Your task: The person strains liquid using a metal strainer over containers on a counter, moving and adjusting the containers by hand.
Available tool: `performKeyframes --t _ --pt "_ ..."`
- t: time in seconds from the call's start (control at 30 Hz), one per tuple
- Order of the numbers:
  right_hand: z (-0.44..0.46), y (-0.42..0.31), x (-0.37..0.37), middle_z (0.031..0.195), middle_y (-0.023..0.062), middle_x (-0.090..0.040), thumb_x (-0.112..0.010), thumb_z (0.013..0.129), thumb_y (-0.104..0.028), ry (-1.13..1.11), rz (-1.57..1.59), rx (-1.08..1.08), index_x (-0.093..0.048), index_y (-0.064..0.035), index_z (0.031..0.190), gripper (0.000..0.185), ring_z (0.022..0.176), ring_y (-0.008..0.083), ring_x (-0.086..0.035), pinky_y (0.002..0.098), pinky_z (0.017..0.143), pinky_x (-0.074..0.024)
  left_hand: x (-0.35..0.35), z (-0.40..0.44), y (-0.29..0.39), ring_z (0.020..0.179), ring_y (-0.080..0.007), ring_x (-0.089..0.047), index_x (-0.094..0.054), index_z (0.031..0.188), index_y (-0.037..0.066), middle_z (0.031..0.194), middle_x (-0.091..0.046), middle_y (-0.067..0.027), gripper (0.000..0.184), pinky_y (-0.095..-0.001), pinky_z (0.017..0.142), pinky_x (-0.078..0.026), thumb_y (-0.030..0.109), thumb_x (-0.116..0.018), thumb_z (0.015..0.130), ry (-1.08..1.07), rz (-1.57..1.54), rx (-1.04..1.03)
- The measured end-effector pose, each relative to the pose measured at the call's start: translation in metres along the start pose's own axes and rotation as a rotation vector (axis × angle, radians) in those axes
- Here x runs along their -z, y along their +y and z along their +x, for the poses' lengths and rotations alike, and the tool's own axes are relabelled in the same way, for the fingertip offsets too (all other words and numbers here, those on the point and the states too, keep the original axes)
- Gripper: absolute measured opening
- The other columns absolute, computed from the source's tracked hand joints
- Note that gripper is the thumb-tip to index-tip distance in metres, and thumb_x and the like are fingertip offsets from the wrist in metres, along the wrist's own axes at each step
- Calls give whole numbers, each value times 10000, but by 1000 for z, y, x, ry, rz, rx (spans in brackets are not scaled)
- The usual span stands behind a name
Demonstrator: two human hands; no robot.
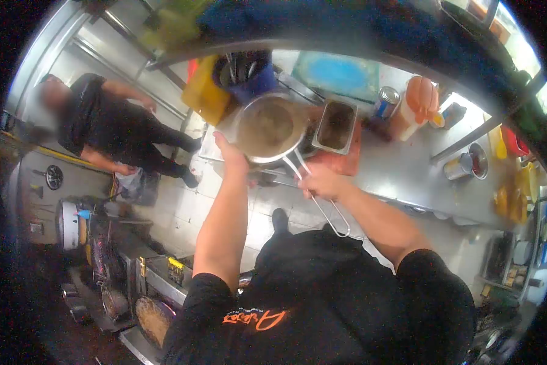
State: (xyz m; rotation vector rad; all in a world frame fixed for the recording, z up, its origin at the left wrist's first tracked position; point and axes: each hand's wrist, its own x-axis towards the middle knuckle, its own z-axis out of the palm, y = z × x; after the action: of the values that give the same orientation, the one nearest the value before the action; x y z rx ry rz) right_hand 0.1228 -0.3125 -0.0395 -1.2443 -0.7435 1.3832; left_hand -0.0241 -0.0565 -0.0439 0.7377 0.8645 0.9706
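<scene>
A large round strainer (267, 126) with a long metal loop handle is held up over the near edge of the steel counter. My left hand (232, 153) supports its rim from the left side, thumb out along the edge, the other fingers mostly hidden underneath. Closed around the handle close to the bowl is my right hand (322, 181). The bowl looks brownish inside; whether that is mesh or food I cannot tell. Just right of the strainer, a rectangular metal pan (335, 125) with dark contents rests on a red-orange board (340, 162).
Along the counter (395, 173) stand a blue tub (258, 82) of utensils, a yellow container (204, 91), a can (386, 102) and an orange-lidded jug (416, 106). A shelf crosses above. Another person (112, 121) stands left, holding a plastic bag. Cooking equipment (158, 274) is lower left.
</scene>
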Motion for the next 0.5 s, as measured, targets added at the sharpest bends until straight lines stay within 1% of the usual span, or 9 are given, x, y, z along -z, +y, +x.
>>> performKeyframes --t 0.07,0.17,0.23,0.27,0.3,0.37,0.47,0.5 --pt "0 3 -1 728 47 -559 -638 865 -72 -28 -7 -6 -556 0 1050 215 610 126 -547 268 520 -419 -3 -3 1 1393 -348 -284 -218 1505 95 1511 -316 -144 860 -498 1140 -234 722 -311 923 69 0 64" --pt "5 5 5 721 45 -552 -634 868 -72 95 112 5 -556 -1 1048 209 608 129 -546 268 522 -423 -12 -16 13 1391 -345 -286 -205 1510 118 1513 -306 -139 838 -506 1136 -240 710 -322 929 126 -62 159" --pt "-6 -4 -3 722 46 -553 -639 867 -76 -34 -28 -45 -556 -3 1047 212 607 130 -547 271 525 -428 -7 -12 9 1393 -344 -280 -185 1514 128 1520 -289 -137 829 -509 1137 -239 700 -331 933 100 -45 74" --pt "-8 -9 -5 722 46 -553 -641 866 -79 -94 -98 -65 -556 -4 1047 213 607 131 -547 273 526 -431 -6 -1 2 1395 -343 -276 -171 1517 132 1527 -276 -135 828 -512 1138 -236 696 -335 934 60 -7 -40" --pt "-4 -3 -1 723 47 -556 -644 864 -83 -41 -26 -31 -557 -5 1048 217 607 132 -548 272 528 -430 -4 7 -4 1397 -343 -272 -157 1520 137 1533 -262 -133 826 -515 1140 -233 693 -339 935 22 26 -155" --pt "7 19 9 727 48 -562 -649 861 -90 56 121 30 -558 -8 1050 226 607 132 -549 270 532 -428 3 12 -5 1403 -341 -262 -120 1526 135 1546 -232 -125 841 -513 1144 -229 689 -348 935 52 50 -151" --pt "-11 -12 -9 718 57 -624 -651 843 -137 35 -120 32 -633 6 990 206 603 144 -576 305 547 -461 -7 2 -3 1413 -340 -246 -58 1536 140 1564 -184 -112 870 -512 1147 -227 686 -362 932 104 103 -147" --pt "-7 -2 -11 705 57 -624 -647 826 -133 0 -154 33 -635 3 949 183 611 147 -582 303 536 -456 -13 -1 -1 1416 -339 -240 -36 1540 142 1570 -168 -108 881 -512 1148 -228 686 -366 931 117 126 -144"
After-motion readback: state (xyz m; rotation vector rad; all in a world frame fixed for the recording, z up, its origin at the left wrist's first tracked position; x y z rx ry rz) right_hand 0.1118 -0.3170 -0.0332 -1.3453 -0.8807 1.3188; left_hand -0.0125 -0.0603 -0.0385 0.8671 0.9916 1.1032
